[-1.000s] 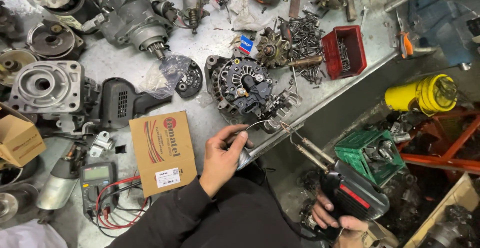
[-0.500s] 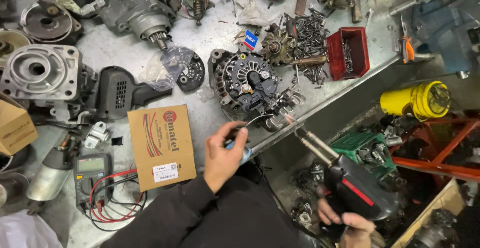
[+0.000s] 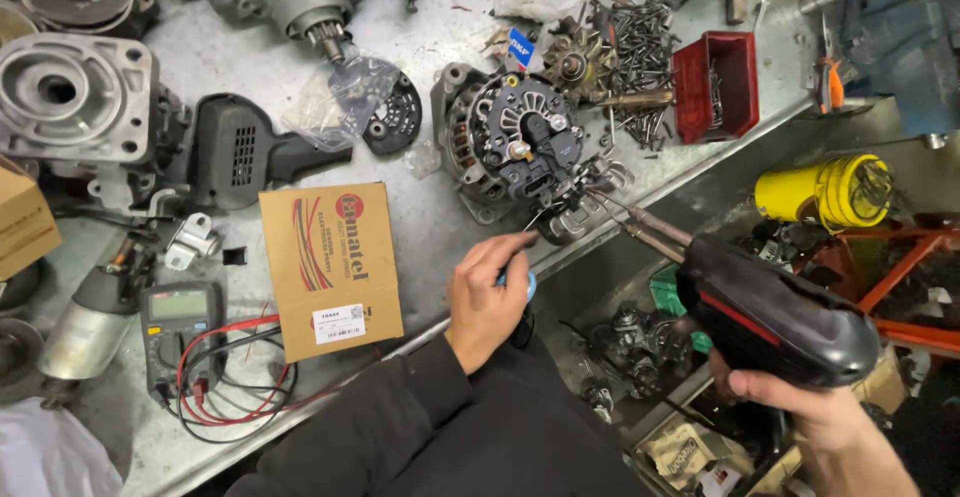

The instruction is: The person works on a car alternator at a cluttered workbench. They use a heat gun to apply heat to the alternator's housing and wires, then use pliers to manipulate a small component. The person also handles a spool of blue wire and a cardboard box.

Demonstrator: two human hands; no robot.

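At the metal bench's front edge, the round grey alternator with its black rear cover sits just inside the lip. The right hand grips a black-and-red soldering gun, tip at the alternator's terminals; the left hand pinches thin solder wire there. The joint seems underway, unfinished. Screws, a red bin and a cardboard box crowd nearby.
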